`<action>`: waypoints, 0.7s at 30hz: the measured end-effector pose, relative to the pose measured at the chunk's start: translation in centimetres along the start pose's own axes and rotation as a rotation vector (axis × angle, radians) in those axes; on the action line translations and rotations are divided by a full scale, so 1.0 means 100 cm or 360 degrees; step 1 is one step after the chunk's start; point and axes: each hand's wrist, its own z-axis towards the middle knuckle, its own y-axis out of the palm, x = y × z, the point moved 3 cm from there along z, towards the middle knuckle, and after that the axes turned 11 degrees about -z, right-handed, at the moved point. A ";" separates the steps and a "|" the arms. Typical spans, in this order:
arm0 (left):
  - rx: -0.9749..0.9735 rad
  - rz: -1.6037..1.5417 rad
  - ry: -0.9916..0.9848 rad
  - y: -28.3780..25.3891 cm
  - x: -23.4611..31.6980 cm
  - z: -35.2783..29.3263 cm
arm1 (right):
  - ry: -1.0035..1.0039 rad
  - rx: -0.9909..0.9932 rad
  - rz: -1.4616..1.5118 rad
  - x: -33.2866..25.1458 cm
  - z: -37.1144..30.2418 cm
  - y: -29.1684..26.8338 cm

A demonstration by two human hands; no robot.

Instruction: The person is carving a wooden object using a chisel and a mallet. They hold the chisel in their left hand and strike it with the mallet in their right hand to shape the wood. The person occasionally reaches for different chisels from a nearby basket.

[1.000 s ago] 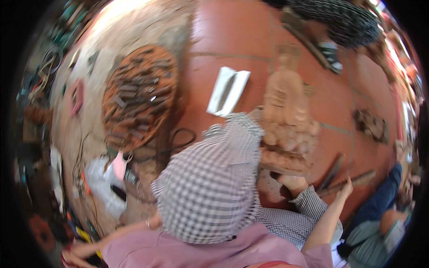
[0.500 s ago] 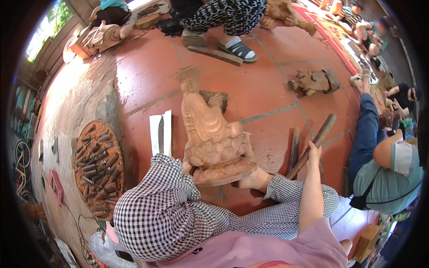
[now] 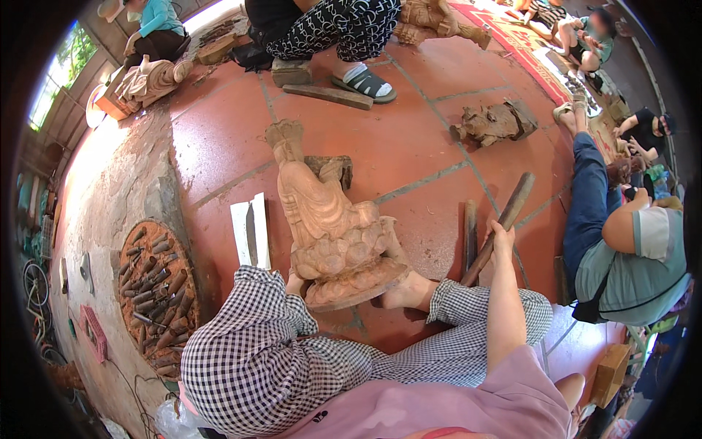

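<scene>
A carved wooden statue of a seated robed figure (image 3: pixel 318 197) with a tall headdress stands between my legs on a round lotus base, leaning left in the picture. A block of rougher wood (image 3: pixel 333 170) shows just behind it. My right hand (image 3: pixel 503 240) is closed around a dark, round wooden stick (image 3: pixel 521 196), held at a slant right of the statue. Beside it a second dark stick (image 3: pixel 469 230) lies on the floor. My bare right foot (image 3: pixel 408 290) is against the statue's base. My left hand is not visible; my raised left knee covers that side.
A round tray (image 3: pixel 194 293) at left carries many wood-handled chisels. A dark blade on white paper (image 3: pixel 251 230) lies nearer. Ahead are a rough wood chunk (image 3: pixel 493 123), a wooden bar (image 3: pixel 327 96) and a crouching person's sandalled foot (image 3: pixel 365 84). Another person (image 3: pixel 629 271) sits close at right.
The whole view has shifted, so most things appear a little farther left. More of a person at the far left now shows. My right hand keeps its hold on the stick.
</scene>
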 end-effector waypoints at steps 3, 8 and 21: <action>0.0025 0.0004 -0.0013 -0.002 -0.004 -0.004 | -0.0011 -0.0013 0.0011 0.000 0.002 0.004; 0.0039 0.0000 -0.0050 -0.010 -0.027 -0.024 | -0.0104 0.0015 -0.0066 0.012 0.026 -0.004; 0.0869 0.0003 0.0261 -0.124 -0.099 -0.090 | -0.0032 -0.0143 -0.0125 0.047 0.079 -0.019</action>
